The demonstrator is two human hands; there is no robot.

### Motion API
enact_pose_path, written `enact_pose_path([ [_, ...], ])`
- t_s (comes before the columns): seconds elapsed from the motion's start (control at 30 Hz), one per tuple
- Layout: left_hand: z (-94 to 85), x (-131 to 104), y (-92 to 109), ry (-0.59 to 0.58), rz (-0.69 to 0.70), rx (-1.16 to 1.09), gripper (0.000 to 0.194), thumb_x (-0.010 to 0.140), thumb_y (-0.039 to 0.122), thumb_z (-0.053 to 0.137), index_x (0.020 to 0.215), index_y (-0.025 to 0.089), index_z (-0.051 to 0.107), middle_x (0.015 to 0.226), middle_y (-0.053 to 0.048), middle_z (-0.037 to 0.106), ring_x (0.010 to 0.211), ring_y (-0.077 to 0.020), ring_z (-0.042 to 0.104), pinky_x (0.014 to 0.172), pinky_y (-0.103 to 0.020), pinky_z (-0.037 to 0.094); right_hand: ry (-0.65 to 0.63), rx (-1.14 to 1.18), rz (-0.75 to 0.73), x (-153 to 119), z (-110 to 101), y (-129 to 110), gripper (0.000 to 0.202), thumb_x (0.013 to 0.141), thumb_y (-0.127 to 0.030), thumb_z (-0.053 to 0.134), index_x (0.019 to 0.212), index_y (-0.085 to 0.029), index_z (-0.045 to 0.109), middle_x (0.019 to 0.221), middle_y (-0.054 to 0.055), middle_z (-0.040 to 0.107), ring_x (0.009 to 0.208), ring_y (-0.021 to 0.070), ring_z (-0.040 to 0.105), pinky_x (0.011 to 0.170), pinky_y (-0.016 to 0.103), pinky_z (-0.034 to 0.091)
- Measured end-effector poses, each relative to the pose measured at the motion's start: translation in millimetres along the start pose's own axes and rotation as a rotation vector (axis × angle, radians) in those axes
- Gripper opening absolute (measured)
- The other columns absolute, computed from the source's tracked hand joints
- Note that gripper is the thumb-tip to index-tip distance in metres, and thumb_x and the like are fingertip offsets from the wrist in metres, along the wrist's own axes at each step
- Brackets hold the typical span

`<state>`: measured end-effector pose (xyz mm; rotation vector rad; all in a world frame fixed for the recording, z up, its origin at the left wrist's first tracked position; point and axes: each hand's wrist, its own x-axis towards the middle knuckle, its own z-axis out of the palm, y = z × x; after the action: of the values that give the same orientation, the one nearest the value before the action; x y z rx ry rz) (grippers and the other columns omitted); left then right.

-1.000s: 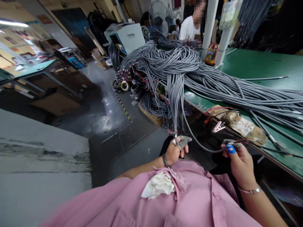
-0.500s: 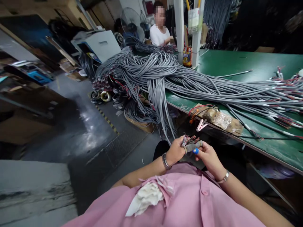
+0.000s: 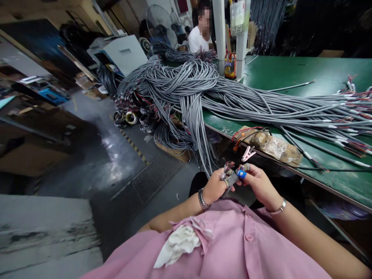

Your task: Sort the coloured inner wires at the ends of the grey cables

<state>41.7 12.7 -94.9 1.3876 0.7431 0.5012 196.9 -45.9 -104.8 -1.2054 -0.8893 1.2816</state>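
My left hand (image 3: 216, 185), its thumb wrapped in grey tape, is closed around a small bunch of dark and reddish wire ends (image 3: 229, 166). My right hand (image 3: 255, 181) has blue tape on one fingertip and grey tape on another; it pinches at the same wire ends from the right. The fingertips of both hands nearly meet in front of my pink shirt. A pink clip (image 3: 248, 154) is just above my hands at the table's edge. Grey cables (image 3: 196, 116) hang down beyond my left hand.
The green table (image 3: 305, 69) bears long grey cables with white-banded ends. A taped block (image 3: 269, 144) with wires lies on its near edge. A person in white (image 3: 198, 38) sits beyond the cable pile. A grey cabinet (image 3: 128, 54) stands at the back left.
My right fingers have turned, and the blue-taped fingertip is now higher, against the wires. The wire ends look more bunched. The person across has turned and shifted right.
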Motion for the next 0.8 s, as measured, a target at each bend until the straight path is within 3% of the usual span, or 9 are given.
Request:
enact_pose_path([
  [0.2, 3.1, -1, -2, 0.060, 0.039, 0.032, 0.029, 0.072, 0.041, 0.072, 0.080, 0.014, 0.064, 0.068, -0.002, 0.065, 0.046, -0.0075, 0.052, 0.044, -0.019, 0.039, 0.032, 0.027, 0.074, 9, 4, -4, 0.027, 0.071, -0.039, 0.074, 0.077, -0.017, 0.060, 0.064, -0.001, 0.060, 0.052, 0.0111, 0.051, 0.048, 0.023, 0.032],
  [0.37, -2.4, 3, 1, -0.021, -0.008, -0.004, 0.033, 0.076, 0.044, 0.067, 0.069, 0.012, 0.065, 0.053, -0.002, 0.061, 0.039, -0.0063, 0.046, 0.041, -0.019, 0.032, -0.041, 0.233, 0.136, 5, 11, -5, 0.022, 0.077, -0.035, 0.066, 0.070, -0.019, 0.054, 0.053, -0.003, 0.055, 0.047, 0.0107, 0.048, 0.048, 0.024, 0.028],
  [0.43, -3.5, 4, -1, 0.010, -0.038, -0.084, 0.037, 0.077, 0.046, 0.065, 0.067, 0.011, 0.065, 0.049, -0.003, 0.059, 0.036, -0.0055, 0.042, 0.038, -0.019, 0.025, -0.014, 0.267, 0.110, 2, 13, -2, 0.021, 0.078, -0.035, 0.065, 0.069, -0.020, 0.053, 0.052, -0.003, 0.054, 0.049, 0.0110, 0.047, 0.049, 0.024, 0.029],
  [0.57, -1.7, 6, -8, 0.157, -0.059, -0.247, 0.038, 0.075, 0.049, 0.066, 0.074, 0.011, 0.066, 0.058, -0.006, 0.065, 0.036, -0.0056, 0.044, 0.037, -0.020, 0.019, 0.128, 0.057, -0.033, -4, 14, 3, 0.019, 0.074, -0.034, 0.070, 0.071, -0.019, 0.060, 0.063, -0.001, 0.060, 0.057, 0.0116, 0.048, 0.053, 0.025, 0.035],
  [0.63, -0.3, 6, -10, 0.210, -0.060, -0.274, 0.038, 0.074, 0.048, 0.067, 0.076, 0.010, 0.066, 0.060, -0.006, 0.066, 0.036, -0.0050, 0.043, 0.037, -0.020, 0.019, 0.138, -0.039, -0.070, -6, 13, 6, 0.020, 0.074, -0.036, 0.071, 0.071, -0.018, 0.062, 0.068, 0.001, 0.062, 0.062, 0.0130, 0.049, 0.056, 0.025, 0.037],
  [0.8, 0.1, 5, -10, 0.205, -0.086, -0.282, 0.038, 0.073, 0.048, 0.068, 0.073, 0.010, 0.065, 0.063, -0.008, 0.067, 0.040, -0.0075, 0.050, 0.036, -0.020, 0.018, 0.104, -0.066, -0.039, -5, 5, 13, 0.023, 0.077, -0.040, 0.068, 0.073, -0.019, 0.062, 0.069, 0.002, 0.061, 0.063, 0.0137, 0.050, 0.055, 0.025, 0.038],
])
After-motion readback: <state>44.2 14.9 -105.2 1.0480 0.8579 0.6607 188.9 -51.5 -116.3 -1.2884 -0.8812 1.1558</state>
